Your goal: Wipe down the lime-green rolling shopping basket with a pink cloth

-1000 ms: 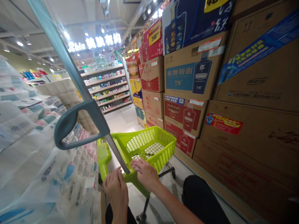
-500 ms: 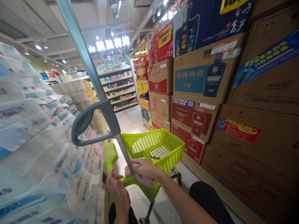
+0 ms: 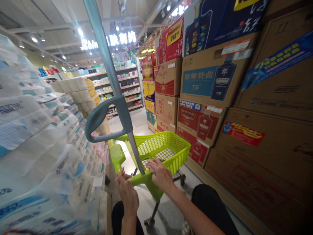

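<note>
Nearest, two dark-clad legs flank two hands at one green shopping cart. The left hand is at its near left corner, fingers loosely bent; the right hand lies over the near edge, right of one grey pole. Whether either grips, I cannot tell. Wrapped packs crowd the cart's left; cartons, one stack showing four, line its right. Beyond the far edge, pale tiled floor runs open to stocked shelves.
</note>
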